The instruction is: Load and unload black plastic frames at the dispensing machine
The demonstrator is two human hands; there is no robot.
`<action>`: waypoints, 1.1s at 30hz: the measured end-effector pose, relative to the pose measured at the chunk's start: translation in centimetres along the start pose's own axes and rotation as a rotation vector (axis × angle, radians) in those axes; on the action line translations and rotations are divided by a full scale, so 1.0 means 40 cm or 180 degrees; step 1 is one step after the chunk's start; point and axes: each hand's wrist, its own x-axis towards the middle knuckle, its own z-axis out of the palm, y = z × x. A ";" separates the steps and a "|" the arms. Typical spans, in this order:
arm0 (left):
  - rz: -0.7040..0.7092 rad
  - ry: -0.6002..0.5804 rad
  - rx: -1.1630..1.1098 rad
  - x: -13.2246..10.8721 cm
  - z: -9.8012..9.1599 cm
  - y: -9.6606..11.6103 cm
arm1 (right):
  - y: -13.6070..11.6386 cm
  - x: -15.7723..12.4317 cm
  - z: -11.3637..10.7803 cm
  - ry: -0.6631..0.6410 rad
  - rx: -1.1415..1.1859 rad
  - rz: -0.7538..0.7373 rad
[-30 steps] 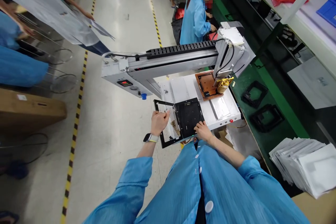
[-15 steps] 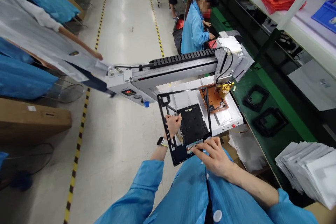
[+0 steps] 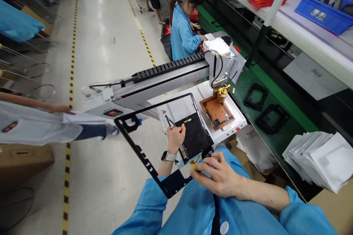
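Observation:
My right hand (image 3: 220,178) grips the near corner of a large thin black frame (image 3: 139,150), which is raised and tilted in front of my chest. Seen through the frame, my left hand (image 3: 175,137) is closed on a thin dark strip (image 3: 168,120) just left of a black plate (image 3: 194,135). The plate lies on the white bed (image 3: 237,115) of a benchtop machine. Next to it sits an orange fixture (image 3: 217,112) under the machine's yellow-tipped head (image 3: 222,93).
The machine's grey gantry arm (image 3: 154,79) crosses behind the frame. Two black frames (image 3: 271,117) lie on the green bench, with a stack of white bags (image 3: 320,158) to the right. A co-worker in a blue coat (image 3: 182,36) sits beyond. A person's arm (image 3: 33,104) carries a grey sheet at left.
The black frame has come off the machine bed and swung up toward me, my right hand now gripping its near corner. My left hand stayed by the black plate. The person at left walked on.

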 end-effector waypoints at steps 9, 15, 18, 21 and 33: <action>-0.0058 -0.0055 0.0046 -0.001 -0.012 0.001 | 0.008 0.002 -0.012 0.0199 -0.0025 -0.0058; -0.0083 -0.0005 0.0000 -0.003 -0.008 -0.008 | 0.010 -0.002 -0.018 0.0303 0.0024 -0.0058; -0.0086 0.0001 -0.0007 -0.004 -0.007 -0.013 | 0.010 -0.012 -0.014 0.0244 -0.0045 -0.0038; -0.0056 -0.0010 -0.0003 -0.005 -0.007 -0.016 | 0.010 -0.016 -0.018 0.0340 -0.0133 -0.0005; -0.0208 -0.0074 0.0125 -0.001 0.001 -0.013 | 0.011 -0.008 -0.034 0.0759 0.0584 0.0449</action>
